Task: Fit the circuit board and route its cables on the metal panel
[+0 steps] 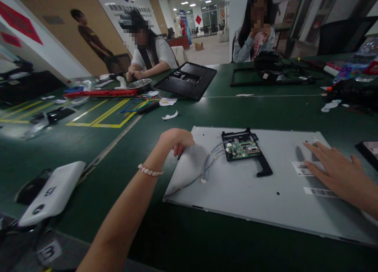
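A large flat light-grey metal display panel (283,207) lies on the green table in front of me. On its back sits a green circuit board (243,149) in a black plastic bracket (265,165). Grey cables (203,167) run from the board toward the panel's left edge. My left hand (178,140), with a pearl bracelet (150,171) at the wrist, bends over that left edge, fingers curled together. A small dark tip shows under them; what it belongs to is hidden. Above the labels at the panel's right, my right hand (335,167) is spread open, holding nothing.
A white power bank (54,193) stands at the left. Farther back lie a black monitor back cover (191,81), a black frame (236,78), a red strip (100,93), paper scraps (170,115) and a bottle (358,59). Two people sit across the table; another person stands behind.
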### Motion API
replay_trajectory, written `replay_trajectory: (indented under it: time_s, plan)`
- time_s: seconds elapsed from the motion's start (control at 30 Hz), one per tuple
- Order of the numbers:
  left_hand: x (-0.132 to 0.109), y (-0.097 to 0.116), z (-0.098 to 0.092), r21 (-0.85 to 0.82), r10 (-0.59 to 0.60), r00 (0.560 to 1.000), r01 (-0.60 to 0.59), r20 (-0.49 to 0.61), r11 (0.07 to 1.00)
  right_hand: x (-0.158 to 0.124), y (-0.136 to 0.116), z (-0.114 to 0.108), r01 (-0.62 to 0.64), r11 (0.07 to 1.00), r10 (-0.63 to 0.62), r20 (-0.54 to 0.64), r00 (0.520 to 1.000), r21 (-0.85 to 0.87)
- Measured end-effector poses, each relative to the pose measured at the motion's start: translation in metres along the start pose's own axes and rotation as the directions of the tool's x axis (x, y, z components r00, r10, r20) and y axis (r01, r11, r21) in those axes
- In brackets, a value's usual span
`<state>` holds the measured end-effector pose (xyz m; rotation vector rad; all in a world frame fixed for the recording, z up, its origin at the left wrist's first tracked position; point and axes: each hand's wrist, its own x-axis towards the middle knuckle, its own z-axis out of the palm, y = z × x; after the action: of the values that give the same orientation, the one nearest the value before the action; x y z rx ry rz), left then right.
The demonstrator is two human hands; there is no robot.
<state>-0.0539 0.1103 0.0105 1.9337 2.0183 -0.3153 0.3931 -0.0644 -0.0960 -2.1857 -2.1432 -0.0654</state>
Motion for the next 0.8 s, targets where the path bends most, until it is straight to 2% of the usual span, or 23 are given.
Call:
replay_trajectory:
  time_s: [0.13,0.23,0.33,0.4,0.47,0.5,0.57,0.63,0.7,0.73,0.8]
  plan:
    - [-0.010,0.015,0.002,0.058,-0.023,0.973,0.010,0.232,0.998,0.002,0.014,0.004,0.015,0.995,-0.012,0.022,1.000,-0.096]
    - [-0.022,0.029,-0.001,0.108,0.008,0.928,-0.052,0.371,0.993,0.003,0.020,0.006,0.035,0.988,-0.032,0.021,0.999,-0.150]
    - [-0.034,0.040,-0.007,0.175,0.027,0.890,-0.119,0.456,0.977,0.004,0.021,0.004,0.042,0.982,-0.039,0.022,0.999,-0.184]
    - [-0.040,0.044,-0.011,0.196,0.007,0.885,-0.111,0.466,0.974,0.005,0.018,0.001,0.041,0.981,-0.035,0.034,0.999,-0.187]
    - [-0.043,0.048,-0.012,0.187,-0.036,0.896,-0.053,0.443,0.981,0.006,0.016,-0.002,0.041,0.982,-0.033,0.049,0.998,-0.186]
    - [-0.044,0.050,-0.011,0.181,-0.055,0.915,-0.020,0.400,0.983,0.006,0.014,-0.004,0.041,0.982,-0.031,0.053,0.998,-0.184]
    - [-0.046,0.056,-0.007,0.197,-0.062,0.971,0.016,0.231,0.980,0.006,0.012,-0.005,0.033,0.984,-0.023,0.062,0.998,-0.173]
    - [-0.049,0.065,-0.001,0.232,0.031,0.999,-0.034,0.017,0.972,0.004,0.010,-0.007,0.015,0.989,-0.004,0.071,0.997,-0.147]
    - [-0.050,0.073,0.007,0.234,0.236,0.963,-0.203,-0.126,0.951,0.002,0.006,-0.009,-0.018,0.994,0.025,0.066,0.997,-0.108]
    - [-0.050,0.077,0.011,0.218,0.361,0.922,-0.327,-0.139,0.919,0.002,0.004,-0.011,-0.032,0.995,0.037,0.055,0.998,-0.091]
    - [-0.047,0.082,0.020,0.162,0.587,0.805,-0.569,-0.088,0.806,0.001,-0.002,-0.017,-0.056,0.997,0.057,0.024,0.998,-0.057]
